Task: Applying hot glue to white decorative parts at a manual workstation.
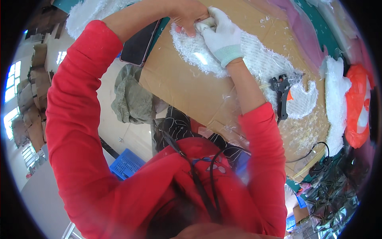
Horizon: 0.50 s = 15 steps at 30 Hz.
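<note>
White feathery trim point(254, 55) on cardboard point(187, 87), both hands' fingers point(190, 24) pinching it beside glue gun point(281, 93).

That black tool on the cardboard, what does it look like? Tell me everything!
The black tool looks like a glue gun: dark plastic, with a chunky body, a long handle and an orange patch on its side. A pale stick pokes from one end. It lies flat on the brown cardboard sheet, beside white feathery fluff. Neither hand touches it; the gloved right hand works farther up.

White knit glove point(223, 36), red sleeves point(75, 131), brown cardboard point(187, 89), blue crate point(126, 164), black phone point(139, 44)
</note>
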### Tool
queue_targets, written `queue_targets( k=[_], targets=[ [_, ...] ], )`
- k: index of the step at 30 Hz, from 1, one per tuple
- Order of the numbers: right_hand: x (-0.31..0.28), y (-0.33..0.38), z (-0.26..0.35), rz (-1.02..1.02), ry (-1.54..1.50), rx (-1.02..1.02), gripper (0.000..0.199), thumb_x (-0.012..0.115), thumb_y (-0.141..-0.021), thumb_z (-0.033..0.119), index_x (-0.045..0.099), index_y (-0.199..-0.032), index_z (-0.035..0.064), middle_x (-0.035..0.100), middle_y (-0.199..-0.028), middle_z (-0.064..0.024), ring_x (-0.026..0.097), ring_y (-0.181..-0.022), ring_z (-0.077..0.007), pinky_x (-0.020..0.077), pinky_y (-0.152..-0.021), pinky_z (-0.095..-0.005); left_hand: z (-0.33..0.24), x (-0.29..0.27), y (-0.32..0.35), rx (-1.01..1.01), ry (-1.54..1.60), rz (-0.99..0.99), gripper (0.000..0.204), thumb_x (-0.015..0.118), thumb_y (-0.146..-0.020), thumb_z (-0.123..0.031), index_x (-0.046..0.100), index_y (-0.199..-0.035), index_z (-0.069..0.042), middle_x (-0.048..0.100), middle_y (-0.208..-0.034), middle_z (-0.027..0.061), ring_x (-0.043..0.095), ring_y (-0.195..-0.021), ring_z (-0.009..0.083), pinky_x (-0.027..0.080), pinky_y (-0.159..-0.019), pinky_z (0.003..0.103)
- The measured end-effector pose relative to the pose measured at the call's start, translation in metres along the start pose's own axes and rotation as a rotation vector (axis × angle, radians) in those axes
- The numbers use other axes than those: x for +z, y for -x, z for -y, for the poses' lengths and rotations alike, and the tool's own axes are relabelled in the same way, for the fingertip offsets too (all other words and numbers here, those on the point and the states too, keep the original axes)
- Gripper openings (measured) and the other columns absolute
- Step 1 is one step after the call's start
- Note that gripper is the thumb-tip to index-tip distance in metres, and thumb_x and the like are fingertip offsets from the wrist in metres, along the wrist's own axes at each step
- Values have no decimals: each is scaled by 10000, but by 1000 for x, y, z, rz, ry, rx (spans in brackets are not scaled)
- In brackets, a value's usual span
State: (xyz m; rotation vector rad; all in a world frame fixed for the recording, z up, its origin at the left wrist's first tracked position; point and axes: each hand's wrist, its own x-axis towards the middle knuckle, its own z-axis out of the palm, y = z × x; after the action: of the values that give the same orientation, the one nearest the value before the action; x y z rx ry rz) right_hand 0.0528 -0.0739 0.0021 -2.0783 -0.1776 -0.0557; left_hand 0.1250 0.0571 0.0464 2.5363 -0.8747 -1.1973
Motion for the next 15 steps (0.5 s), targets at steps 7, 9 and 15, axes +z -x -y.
queue_targets(
  k=[7,9,15],
  targets=[
    [2,1,-4,-7,-35,-13,433,641,-678,184,542,-1070,29,629,-831,-108,612,-744,-204,480,-710,-294,-3,-10,-3,97,-111,141,282,611,-636,-207,578,-858,-38,616,-772,140,595,-747,277,466,-667,356],
    [2,1,-5,-24,-18,-22,432,643,-677,181,543,-1069,29,627,-832,-108,612,-737,-204,481,-707,-293,-9,-5,0,51,-111,86,262,625,-614,-148,577,-836,-16,587,-683,127,577,-631,234,456,-580,324],
    [4,1,-5,-20,-11,-13,439,652,-674,183,545,-1072,33,618,-812,-104,607,-744,-205,480,-715,-293,-9,1,3,44,-182,13,253,628,-586,-91,569,-809,12,550,-591,138,554,-519,227,445,-500,308]
  ],
)
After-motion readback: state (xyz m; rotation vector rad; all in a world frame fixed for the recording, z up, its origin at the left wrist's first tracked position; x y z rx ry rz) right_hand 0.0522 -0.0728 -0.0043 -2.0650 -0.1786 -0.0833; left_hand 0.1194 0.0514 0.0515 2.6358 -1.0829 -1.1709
